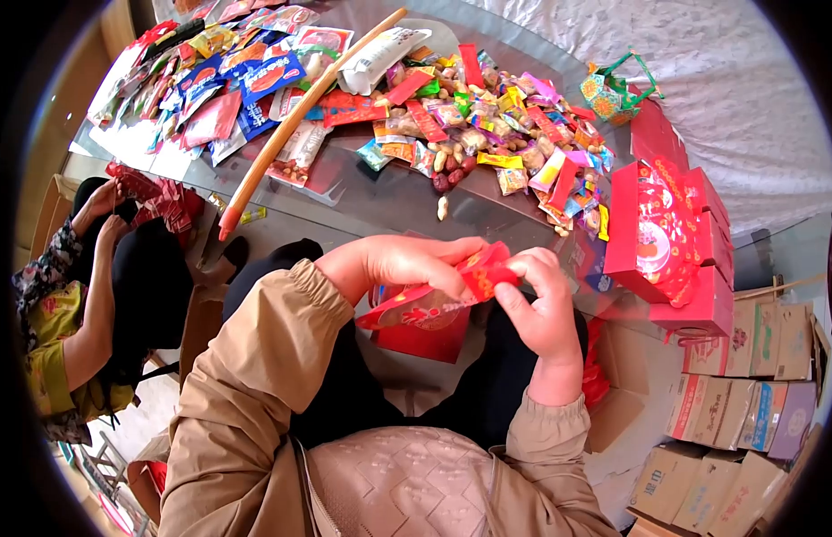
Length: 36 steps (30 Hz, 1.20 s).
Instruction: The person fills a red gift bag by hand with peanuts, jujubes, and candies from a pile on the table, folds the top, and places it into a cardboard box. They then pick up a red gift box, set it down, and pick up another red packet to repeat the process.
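As the head view looks down, the right hand (546, 297) pinches one end of a glossy red printed pouch (419, 313) above the black-trousered lap (340, 385), while the left hand (400, 266) bends over its upper edge, exact grip hard to tell. Working that edge seems the step in hand; next calls for a steady right pinch.

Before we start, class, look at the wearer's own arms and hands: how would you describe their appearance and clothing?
The left sleeve and right sleeve are plain tan, loose and wrinkled, with gathered, elastic-looking cuffs. No markings show on them. The left hand and right hand are bare, without gloves.
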Motion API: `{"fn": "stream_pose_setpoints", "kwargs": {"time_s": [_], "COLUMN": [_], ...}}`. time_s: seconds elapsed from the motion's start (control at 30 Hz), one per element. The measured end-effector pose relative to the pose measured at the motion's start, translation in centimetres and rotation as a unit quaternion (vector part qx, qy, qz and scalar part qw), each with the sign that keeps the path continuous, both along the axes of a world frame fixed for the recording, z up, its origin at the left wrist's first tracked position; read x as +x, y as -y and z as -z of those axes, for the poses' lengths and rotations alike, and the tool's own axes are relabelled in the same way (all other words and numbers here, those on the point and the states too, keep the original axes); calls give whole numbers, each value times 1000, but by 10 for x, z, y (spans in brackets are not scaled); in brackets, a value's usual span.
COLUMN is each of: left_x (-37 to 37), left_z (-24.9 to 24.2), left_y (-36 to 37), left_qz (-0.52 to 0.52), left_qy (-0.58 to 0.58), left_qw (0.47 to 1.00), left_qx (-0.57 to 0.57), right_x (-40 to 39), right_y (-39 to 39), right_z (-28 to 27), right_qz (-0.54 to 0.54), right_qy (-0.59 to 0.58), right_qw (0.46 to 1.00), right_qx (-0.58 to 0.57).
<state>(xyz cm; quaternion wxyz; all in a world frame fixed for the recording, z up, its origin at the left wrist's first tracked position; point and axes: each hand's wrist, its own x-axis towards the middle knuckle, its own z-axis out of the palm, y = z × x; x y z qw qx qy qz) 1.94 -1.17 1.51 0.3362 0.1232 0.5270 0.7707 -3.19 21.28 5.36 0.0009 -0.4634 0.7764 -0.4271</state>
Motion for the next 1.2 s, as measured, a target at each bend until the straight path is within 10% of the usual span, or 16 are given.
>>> {"fn": "stream_pose_setpoints", "kwargs": {"time_s": [0.5,0.77,1.2], "left_x": [-7,-17,-23], "left_z": [1,-6,9], "left_y": [-11,-12,-5], "left_qz": [121,115,68], "left_qy": [-112,-108,-62], "left_qw": [900,914,977], "left_qx": [-404,-375,-193], "right_x": [-39,-56,-82], "right_y": [-24,9,29], "right_z": [71,59,92], "right_qz": [165,156,151], "right_qy": [35,-192,-161], "right_qw": [982,951,971], "right_qx": [90,186,93]}}
